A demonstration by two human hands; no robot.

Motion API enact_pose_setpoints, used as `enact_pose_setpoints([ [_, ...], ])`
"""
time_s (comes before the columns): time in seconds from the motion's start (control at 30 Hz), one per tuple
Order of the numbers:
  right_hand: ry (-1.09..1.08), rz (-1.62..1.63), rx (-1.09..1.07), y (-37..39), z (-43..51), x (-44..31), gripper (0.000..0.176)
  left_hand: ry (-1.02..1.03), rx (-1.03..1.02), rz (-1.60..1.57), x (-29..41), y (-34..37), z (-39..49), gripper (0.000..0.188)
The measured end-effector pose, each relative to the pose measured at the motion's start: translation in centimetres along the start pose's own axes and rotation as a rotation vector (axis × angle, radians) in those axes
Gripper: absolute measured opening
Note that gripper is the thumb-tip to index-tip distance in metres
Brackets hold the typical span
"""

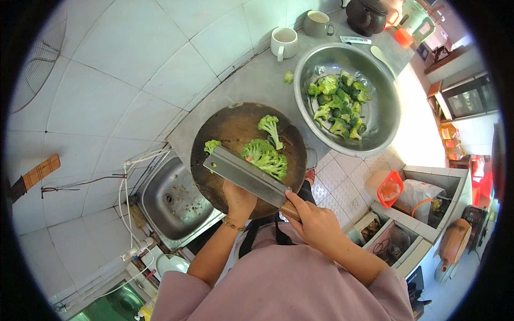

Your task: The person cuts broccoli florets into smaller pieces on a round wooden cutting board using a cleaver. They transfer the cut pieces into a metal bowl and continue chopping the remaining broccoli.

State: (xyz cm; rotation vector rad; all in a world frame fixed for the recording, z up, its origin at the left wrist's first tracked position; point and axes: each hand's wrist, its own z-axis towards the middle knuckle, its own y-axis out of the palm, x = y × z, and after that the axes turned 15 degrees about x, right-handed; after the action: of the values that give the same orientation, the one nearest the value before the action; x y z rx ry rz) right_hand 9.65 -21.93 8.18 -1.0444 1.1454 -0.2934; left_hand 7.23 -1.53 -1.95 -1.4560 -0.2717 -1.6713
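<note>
A round, dark-stained wooden chopping board [225, 124] lies before me, with a metal loop at its right edge. My right hand [317, 222] grips the wooden handle of a cleaver [247, 174], whose broad blade slants up and left over the board. Beneath the blade is my left hand [239, 198]; one fingertip shows past the blade against a large broccoli piece [265, 158], and its other fingers are hidden. A long-stemmed broccoli floret [271, 130] lies above that piece. Near the blade's tip sits a small floret [212, 146].
A steel basin [387, 120] holding several cut broccoli florets [341, 104] stands at upper right. One stray floret [288, 77] lies beside it. Two mugs, a white one [284, 43] and a grey one [317, 24], stand by the wall. A steel sink [176, 216] with scraps adjoins on the left.
</note>
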Motion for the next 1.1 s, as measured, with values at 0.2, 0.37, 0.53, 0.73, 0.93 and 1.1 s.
enact_pose_setpoints([
  [0.2,-0.146,-0.052,0.073,1.1,2.5,-0.3,0.06,0.057,0.037,0.025,0.4,0.2,0.4,0.045],
  [0.37,-0.159,-0.085,0.065,2.5,4.0,-0.2,0.055,0.042,0.024,0.041,0.7,0.0,1.1,0.037],
  [0.53,-0.145,-0.018,0.148,4.7,6.0,-0.2,0.055,-0.022,-0.009,0.088,1.7,0.5,0.7,0.033],
  [0.73,0.086,0.506,0.206,4.2,7.8,0.9,0.042,-0.267,0.0,-0.124,2.0,-0.4,1.5,0.044],
  [0.93,0.67,1.165,-0.012,5.0,9.2,4.5,0.031,-0.133,-0.157,-0.115,-0.8,-3.5,4.4,0.05],
  [1.1,0.844,1.115,-0.04,4.3,9.1,6.5,0.036,-0.084,-0.158,-0.139,-0.2,-3.5,4.0,0.045],
])
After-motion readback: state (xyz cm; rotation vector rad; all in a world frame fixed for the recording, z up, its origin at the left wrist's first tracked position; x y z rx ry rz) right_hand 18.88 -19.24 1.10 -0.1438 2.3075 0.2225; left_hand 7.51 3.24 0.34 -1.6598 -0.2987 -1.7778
